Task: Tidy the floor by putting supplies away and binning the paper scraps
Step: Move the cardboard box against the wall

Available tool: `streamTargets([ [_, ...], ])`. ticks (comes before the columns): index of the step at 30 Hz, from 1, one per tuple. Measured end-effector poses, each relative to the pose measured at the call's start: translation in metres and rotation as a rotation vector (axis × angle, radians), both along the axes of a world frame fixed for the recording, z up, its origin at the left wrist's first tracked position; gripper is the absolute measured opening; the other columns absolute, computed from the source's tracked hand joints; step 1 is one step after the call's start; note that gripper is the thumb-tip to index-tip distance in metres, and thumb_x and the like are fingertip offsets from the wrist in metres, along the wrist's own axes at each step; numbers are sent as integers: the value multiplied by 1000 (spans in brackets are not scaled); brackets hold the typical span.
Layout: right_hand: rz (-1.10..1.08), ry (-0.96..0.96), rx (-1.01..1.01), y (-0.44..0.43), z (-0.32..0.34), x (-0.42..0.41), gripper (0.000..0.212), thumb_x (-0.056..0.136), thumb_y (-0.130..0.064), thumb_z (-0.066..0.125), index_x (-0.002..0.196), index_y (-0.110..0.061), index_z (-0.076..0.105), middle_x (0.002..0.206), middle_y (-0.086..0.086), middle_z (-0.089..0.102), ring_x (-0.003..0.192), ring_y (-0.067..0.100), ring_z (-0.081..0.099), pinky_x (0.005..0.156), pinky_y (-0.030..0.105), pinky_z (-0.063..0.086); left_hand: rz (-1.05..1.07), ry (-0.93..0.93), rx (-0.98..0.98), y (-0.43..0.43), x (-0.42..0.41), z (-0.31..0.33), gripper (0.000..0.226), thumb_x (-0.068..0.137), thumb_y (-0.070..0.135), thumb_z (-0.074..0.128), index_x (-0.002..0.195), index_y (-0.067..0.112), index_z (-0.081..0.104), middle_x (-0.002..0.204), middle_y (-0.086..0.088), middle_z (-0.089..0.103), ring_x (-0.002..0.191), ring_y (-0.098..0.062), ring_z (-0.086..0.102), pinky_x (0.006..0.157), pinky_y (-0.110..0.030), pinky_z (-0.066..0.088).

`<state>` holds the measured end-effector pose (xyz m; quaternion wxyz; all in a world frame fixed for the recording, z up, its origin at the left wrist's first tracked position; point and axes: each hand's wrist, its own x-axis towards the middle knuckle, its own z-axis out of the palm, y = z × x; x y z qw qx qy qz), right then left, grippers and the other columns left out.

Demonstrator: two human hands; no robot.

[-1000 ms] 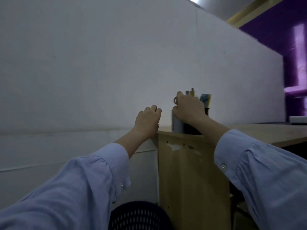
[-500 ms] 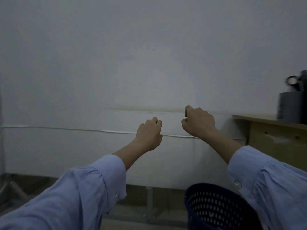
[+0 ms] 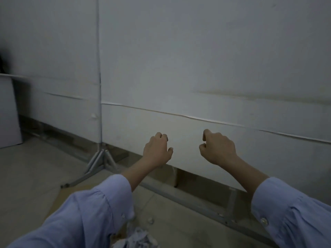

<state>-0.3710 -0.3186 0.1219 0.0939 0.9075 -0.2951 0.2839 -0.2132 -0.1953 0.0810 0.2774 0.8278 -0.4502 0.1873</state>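
1. A heap of crumpled paper scraps (image 3: 137, 238) lies on the floor (image 3: 26, 167) at the bottom edge of the view. One small scrap (image 3: 150, 220) sits just beyond it.
2. The left hand (image 3: 157, 151) is raised in the air, its fingers loosely curled and holding nothing.
3. The right hand (image 3: 217, 149) is beside it but apart, curled into a fist and also empty.
4. No bin or supplies are in view. Clearing the scraps appears still to be done.
5. Behind the hands are a tripod stand (image 3: 101, 161) and a white backdrop (image 3: 197, 59).
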Motion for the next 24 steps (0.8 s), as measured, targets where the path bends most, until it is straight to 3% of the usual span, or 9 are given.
streamTargets([
  [3,48,43,74,12,-34,47,19,87,-25,47,103,-16,46,70,-2,49,61,20,51,49,26,35,76,120,-21,27,44,-36,45,90,36,53,125,8,48,128,-10,48,116,-27,47,93,-39,45],
  [6,96,88,171,24,-67,89,19,88,-27,48,103,-15,46,79,2,54,70,23,55,56,30,44,162,233,-35,57,86,-72,45,89,37,55,121,6,50,125,-13,48,116,-31,47,99,-41,42],
  [8,135,123,244,36,-93,119,21,90,-30,49,104,-14,45,90,6,59,76,25,56,63,34,48,216,322,-43,83,114,-99,47,89,38,55,123,7,49,126,-13,48,117,-30,48,99,-42,43],
  [12,212,230,421,60,-146,171,27,90,-34,51,106,-15,43,101,9,61,72,21,50,50,27,37,358,489,-55,133,162,-155,50,88,39,57,127,9,47,131,-10,46,117,-28,49,96,-39,44],
  [15,225,312,561,77,-188,198,28,89,-35,53,106,-14,44,102,11,59,73,20,51,56,28,41,483,566,-21,170,186,-192,51,86,38,60,125,9,47,130,-11,48,118,-29,49,96,-39,44],
  [19,219,372,774,96,-236,229,48,91,-33,52,126,-1,44,111,18,58,73,21,52,62,32,46,652,638,37,218,207,-231,55,85,40,61,126,6,46,130,-16,46,118,-33,47,98,-39,41],
  [24,153,420,1078,110,-268,256,61,93,-33,48,143,-8,23,134,17,43,100,29,51,75,39,54,794,781,49,259,226,-264,62,83,41,61,128,3,40,133,-20,40,120,-39,43,93,-42,42],
])
